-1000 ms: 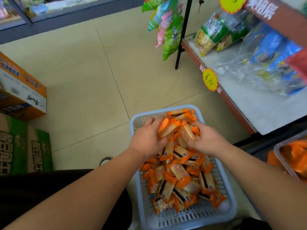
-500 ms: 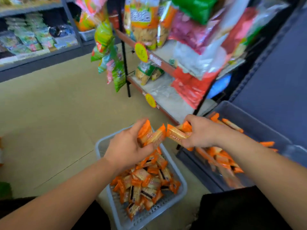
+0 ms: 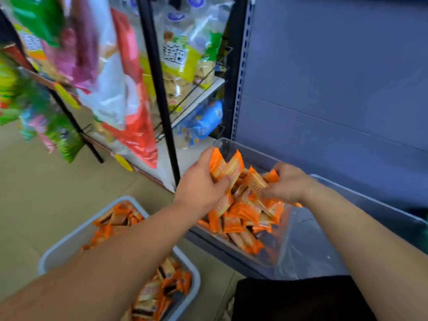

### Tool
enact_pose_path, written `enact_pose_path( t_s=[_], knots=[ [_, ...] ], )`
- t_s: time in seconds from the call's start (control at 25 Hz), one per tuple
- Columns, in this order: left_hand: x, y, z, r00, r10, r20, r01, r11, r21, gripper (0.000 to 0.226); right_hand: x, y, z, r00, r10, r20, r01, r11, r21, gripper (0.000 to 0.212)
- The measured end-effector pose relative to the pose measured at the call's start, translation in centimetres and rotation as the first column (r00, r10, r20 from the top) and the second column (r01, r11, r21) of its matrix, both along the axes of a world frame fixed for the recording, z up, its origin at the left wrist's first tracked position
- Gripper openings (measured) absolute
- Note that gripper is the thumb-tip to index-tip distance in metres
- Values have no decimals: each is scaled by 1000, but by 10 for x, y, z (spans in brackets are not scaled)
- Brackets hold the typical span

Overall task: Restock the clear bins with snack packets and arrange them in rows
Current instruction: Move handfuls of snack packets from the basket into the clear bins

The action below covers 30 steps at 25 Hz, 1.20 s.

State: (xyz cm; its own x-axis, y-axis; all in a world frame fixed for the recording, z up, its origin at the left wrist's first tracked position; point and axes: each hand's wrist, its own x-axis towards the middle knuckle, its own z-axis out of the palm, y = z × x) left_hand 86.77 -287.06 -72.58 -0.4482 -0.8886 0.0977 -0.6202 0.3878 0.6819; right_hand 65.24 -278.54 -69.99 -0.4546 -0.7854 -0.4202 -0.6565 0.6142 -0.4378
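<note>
A clear bin (image 3: 361, 200) sits on the low shelf at centre right, with a loose heap of orange snack packets (image 3: 245, 216) in its left part. My left hand (image 3: 201, 181) grips a bunch of orange packets (image 3: 225, 167) above the bin's left end. My right hand (image 3: 286, 181) holds more packets over the heap, fingers curled round them. A grey slotted basket (image 3: 55, 249) with several more orange packets stands on the floor at lower left, partly hidden by my left forearm.
A black wire rack (image 3: 159, 93) with large snack bags stands left of the bin. Hanging bags (image 3: 111, 72) crowd the upper left. A blue-grey back panel (image 3: 335, 77) rises behind the bin. Tan floor tiles (image 3: 30, 181) lie around the basket.
Both hands lifted handfuls of packets out of the floor basket and carried them right and up, over the clear bin. The view swung right toward the shelf.
</note>
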Motion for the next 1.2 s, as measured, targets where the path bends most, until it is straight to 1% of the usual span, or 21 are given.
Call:
enact_pose_path(
  t_s=[0.08,0.12,0.2,0.24,0.32,0.36,0.4,0.44,0.52,0.6,0.68,0.76,0.84,0.88,0.92,1.0,1.08,1.12,1.16,1.2],
  knots=[
    [-22,-12,-15,1000,10,1,-10,1000,-3,84,-3,-8,-8,999,-26,-21,25,998,-64,50],
    [-30,-15,-22,999,-8,41,7,1000,23,85,-3,-12,-12,998,-49,-39,45,995,-92,51],
    [-35,-14,-37,979,-102,179,88,993,82,86,-2,-17,-24,996,-78,-48,72,990,-122,55],
    [-32,-11,-43,964,-156,217,138,986,96,86,-2,-18,-31,997,-65,-41,60,992,-107,60],
    [-18,-4,-44,953,-224,206,208,973,96,83,-2,-19,-38,1000,-16,-25,17,1000,8,78],
    [-8,-2,-42,953,-235,191,225,972,75,79,-3,-19,-38,999,11,-48,-7,997,82,84],
    [5,0,-40,956,-232,182,226,973,52,74,-2,-21,-34,995,46,-89,-33,989,142,86],
    [18,2,-38,961,-221,165,216,975,47,70,2,-22,-25,987,86,-134,-63,983,171,81],
    [48,12,-34,980,-182,86,176,982,75,63,19,-26,-5,961,165,-220,-138,982,132,65],
    [82,29,-36,995,-100,-14,101,987,124,53,51,-29,16,928,256,-271,-240,966,93,54],
    [117,47,-40,997,-17,-79,31,982,185,46,94,-29,28,892,369,-261,-363,929,73,46],
    [155,62,-52,994,65,-89,-43,971,233,43,140,-29,30,843,484,-233,-481,874,76,36],
    [202,74,-69,988,152,-28,-139,951,278,45,189,-32,20,790,579,-199,-572,814,98,39],
    [225,76,-82,984,175,42,-180,934,308,48,213,-35,9,765,621,-171,-612,783,109,41],
    [249,79,-96,975,176,136,-213,916,339,51,236,-37,-3,740,658,-136,-647,753,118,41],
    [295,83,-122,930,130,343,-278,859,429,54,280,-39,-40,683,728,-61,-712,682,169,39],
    [329,85,-142,918,86,388,-295,800,523,48,307,-35,-88,633,774,7,-753,613,238,31],
    [342,84,-151,914,92,395,-310,787,533,46,316,-32,-114,633,773,41,-756,605,251,30],
    [349,82,-158,903,107,415,-334,784,524,46,319,-29,-138,658,750,67,-738,626,252,40],
    [355,79,-169,890,135,435,-363,788,498,46,321,-30,-160,689,718,97,-717,657,233,56]
  ],
)
